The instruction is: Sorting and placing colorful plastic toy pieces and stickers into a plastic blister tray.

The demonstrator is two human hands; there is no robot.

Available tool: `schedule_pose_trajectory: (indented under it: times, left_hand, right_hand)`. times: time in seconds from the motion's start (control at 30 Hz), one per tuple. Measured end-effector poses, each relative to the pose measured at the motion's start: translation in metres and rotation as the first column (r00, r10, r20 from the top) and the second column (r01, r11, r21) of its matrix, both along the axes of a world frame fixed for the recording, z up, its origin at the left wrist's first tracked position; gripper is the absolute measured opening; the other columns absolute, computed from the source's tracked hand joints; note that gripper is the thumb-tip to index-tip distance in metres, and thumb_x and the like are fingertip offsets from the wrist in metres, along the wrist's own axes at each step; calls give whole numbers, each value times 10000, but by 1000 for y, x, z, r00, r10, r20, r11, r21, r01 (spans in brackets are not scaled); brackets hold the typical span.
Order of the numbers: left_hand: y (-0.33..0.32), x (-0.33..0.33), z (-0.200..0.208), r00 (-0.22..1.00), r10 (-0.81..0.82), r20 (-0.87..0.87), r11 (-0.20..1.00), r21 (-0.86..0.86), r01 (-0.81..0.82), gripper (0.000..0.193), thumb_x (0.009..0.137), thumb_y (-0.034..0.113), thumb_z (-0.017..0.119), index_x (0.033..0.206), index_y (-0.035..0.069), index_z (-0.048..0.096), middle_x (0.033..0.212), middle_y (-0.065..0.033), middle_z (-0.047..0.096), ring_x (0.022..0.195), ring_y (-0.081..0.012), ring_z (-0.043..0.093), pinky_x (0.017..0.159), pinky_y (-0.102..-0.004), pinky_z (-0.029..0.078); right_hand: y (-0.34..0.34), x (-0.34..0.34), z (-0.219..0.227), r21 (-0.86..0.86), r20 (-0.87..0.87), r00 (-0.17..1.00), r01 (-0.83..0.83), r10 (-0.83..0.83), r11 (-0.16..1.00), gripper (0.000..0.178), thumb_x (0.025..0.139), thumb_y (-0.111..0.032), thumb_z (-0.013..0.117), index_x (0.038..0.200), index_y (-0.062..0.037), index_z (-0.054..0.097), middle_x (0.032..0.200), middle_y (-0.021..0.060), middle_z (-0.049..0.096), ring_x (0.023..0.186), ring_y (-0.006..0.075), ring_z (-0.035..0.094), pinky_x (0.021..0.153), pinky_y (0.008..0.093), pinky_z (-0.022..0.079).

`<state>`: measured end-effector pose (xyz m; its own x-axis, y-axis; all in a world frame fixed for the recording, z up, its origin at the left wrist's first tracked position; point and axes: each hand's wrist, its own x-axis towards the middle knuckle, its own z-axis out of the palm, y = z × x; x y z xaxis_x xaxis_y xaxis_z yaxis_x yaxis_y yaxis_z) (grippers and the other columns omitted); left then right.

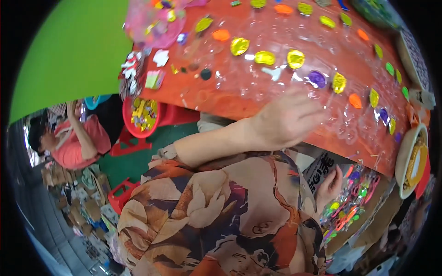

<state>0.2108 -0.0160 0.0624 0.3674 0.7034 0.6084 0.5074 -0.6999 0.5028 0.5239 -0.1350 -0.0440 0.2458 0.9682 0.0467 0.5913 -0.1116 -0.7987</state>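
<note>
My left hand reaches over the near edge of the red table, blurred, with its fingers stretched to the right above clear plastic blister trays. Nothing shows in it, though its underside is hidden. Beyond it, the tray hollows hold a purple oval piece, gold foil-like pieces and an orange piece. Lower down on the right, my right hand is beside a cardboard box of colourful small toys. Its fingers are loosely apart, and I see nothing in them.
A red tub of gold pieces stands left of the table. A pink bag of small pieces lies at the far left. An oval cream basin sits at the right edge. Another person sits at left.
</note>
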Motion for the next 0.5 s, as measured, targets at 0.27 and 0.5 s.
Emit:
schedule_pose_trajectory:
  times: [0.27,0.5]
  left_hand:
    - [-87,-171,-34,521,849,-86,528,118,-841,207,817,-37,652,1018,13,655,973,-132,655,912,-321,620,821,-413,496]
    - [-55,-297,-18,454,830,-322,492,43,-869,140,882,37,610,962,-43,693,944,-217,695,895,-372,652,836,-445,511]
  right_hand:
    - [27,-85,27,194,135,871,-492,473,849,254,865,141,580,1082,30,650,927,173,667,789,295,663,727,360,534]
    - [60,-168,61,363,289,665,-742,689,564,347,742,150,658,1055,-1,654,869,143,662,755,307,643,669,386,499]
